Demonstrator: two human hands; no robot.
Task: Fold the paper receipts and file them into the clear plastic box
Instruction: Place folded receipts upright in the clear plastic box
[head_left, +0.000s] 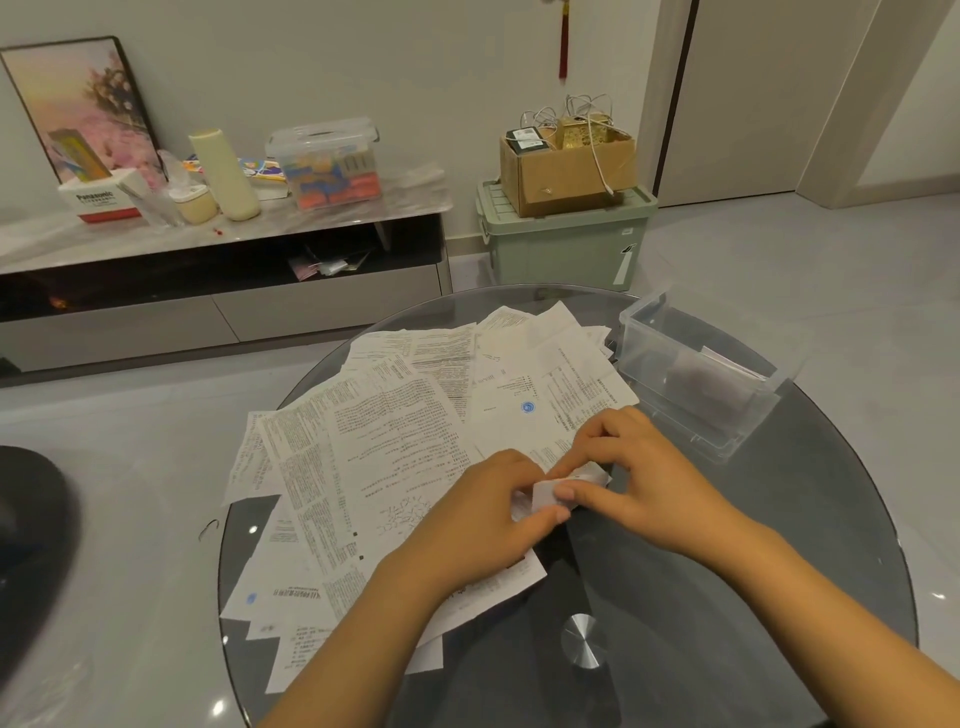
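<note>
A small folded white receipt (548, 491) sits between both hands over the round glass table (727, 597). My left hand (483, 514) pinches its left end with thumb and fingers. My right hand (634, 467) pinches its right end, thumb on top. A spread pile of printed paper receipts (405, 431) covers the table's left and middle. The clear plastic box (696, 374) stands open at the table's far right, with one or two folded papers inside.
A low TV cabinet (223, 270) with a clear storage bin, bottles and a tissue box runs along the back wall. A green storage crate (566, 244) with a cardboard box on top stands behind the table. A dark seat (31, 545) is at left.
</note>
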